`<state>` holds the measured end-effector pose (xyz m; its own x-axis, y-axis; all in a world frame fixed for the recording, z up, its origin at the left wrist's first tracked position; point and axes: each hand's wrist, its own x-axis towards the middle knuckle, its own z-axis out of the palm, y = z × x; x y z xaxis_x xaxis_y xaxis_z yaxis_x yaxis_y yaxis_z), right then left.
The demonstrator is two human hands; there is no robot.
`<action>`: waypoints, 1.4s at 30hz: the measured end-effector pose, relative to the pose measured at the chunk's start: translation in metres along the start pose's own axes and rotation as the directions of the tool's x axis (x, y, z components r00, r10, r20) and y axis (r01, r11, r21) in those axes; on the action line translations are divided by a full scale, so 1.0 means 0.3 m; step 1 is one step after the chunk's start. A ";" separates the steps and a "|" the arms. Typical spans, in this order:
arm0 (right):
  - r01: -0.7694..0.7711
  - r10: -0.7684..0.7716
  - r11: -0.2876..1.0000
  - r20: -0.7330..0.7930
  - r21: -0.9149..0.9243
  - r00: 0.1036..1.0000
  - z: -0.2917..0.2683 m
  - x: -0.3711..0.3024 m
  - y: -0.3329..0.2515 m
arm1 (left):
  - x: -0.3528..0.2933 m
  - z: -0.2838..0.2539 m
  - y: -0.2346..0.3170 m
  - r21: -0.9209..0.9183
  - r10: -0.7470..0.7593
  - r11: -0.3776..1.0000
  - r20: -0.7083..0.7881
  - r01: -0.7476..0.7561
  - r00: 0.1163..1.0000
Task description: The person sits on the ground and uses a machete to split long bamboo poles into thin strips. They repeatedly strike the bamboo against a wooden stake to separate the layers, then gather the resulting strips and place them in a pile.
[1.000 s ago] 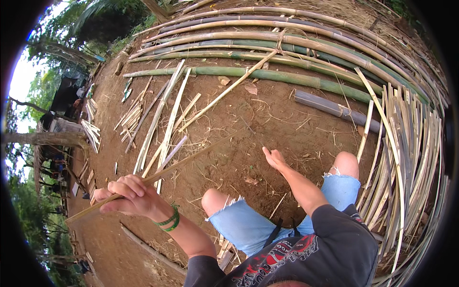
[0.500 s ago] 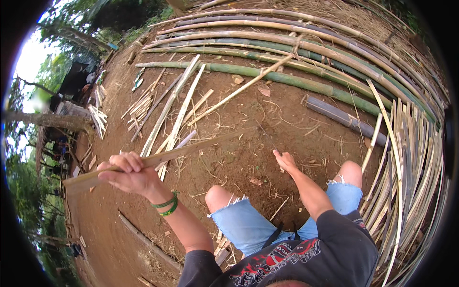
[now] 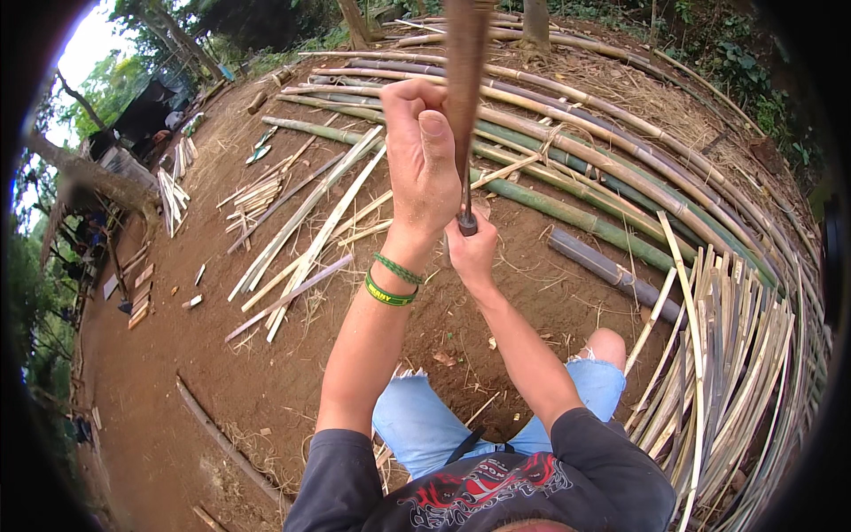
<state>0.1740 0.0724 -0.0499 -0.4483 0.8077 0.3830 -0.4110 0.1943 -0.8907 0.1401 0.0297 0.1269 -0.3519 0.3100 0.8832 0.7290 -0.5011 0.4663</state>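
My left hand (image 3: 423,164) is raised in front of me, its fingers curled against a brown bamboo strip (image 3: 467,71) seen nearly edge-on and blurred. Green bands circle that wrist. Just below and to the right, my right hand (image 3: 472,248) is closed on the dark handle of a knife (image 3: 467,223). The knife's narrow blade points away from me, along or very close to the strip; I cannot tell whether they touch. My left hand partly covers the strip, and most of its fingers are hidden.
Long bamboo poles (image 3: 612,232) lie across the far side. A bundle of split bamboo strips (image 3: 718,355) rests at my right, near a short dark bamboo piece (image 3: 612,275). Pale slats (image 3: 310,217) lie left of centre, and a thin stick (image 3: 226,443) lies at lower left.
My left hand has swung from the left to the centre, turning the bamboo strip to point away from me. My right hand has moved up and left with the knife, close to it.
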 end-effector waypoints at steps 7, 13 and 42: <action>-0.182 0.177 0.916 0.045 0.357 0.983 -0.184 0.177 -0.151 | -0.276 -0.164 -0.113 0.273 -0.234 0.939 0.057 0.210 0.971; -0.376 0.323 0.776 0.192 0.507 0.927 -0.302 0.224 -0.361 | -0.536 -0.327 -0.184 0.599 -0.576 0.729 0.278 0.331 0.769; 0.661 -0.343 0.315 0.568 -0.681 0.748 -0.770 0.257 -0.168 | -0.698 -0.124 0.173 0.511 -0.788 0.593 0.211 0.622 0.578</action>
<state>0.3435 0.2536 -0.0321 -0.6455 0.2217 0.7309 0.1145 0.9742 -0.1944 0.2297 -0.0913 -0.0319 -0.6543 0.7445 0.1325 0.5134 0.3086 0.8008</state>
